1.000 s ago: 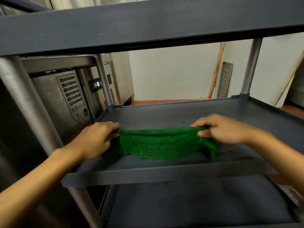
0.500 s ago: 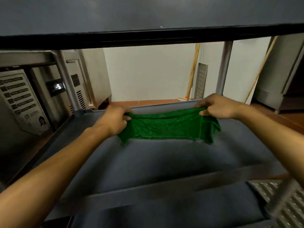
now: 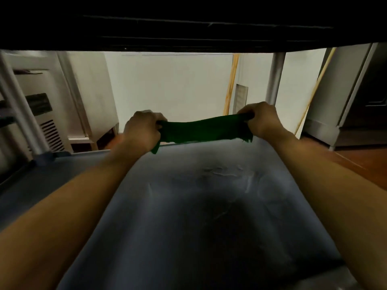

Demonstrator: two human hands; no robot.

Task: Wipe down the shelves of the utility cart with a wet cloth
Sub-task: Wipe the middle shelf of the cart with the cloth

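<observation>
Green cloth (image 3: 203, 129) stretches between left hand (image 3: 142, 129) and right hand (image 3: 261, 120), both fisted on its ends, above the shelf (image 3: 199, 206).

White wall (image 3: 173, 91) behind; steel cabinet (image 3: 41, 114) left; reddish floor (image 3: 351, 158) right.

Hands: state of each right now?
Left hand: closed, grip on the left end of the green cloth.
Right hand: closed, grip on the cloth's right end.
</observation>
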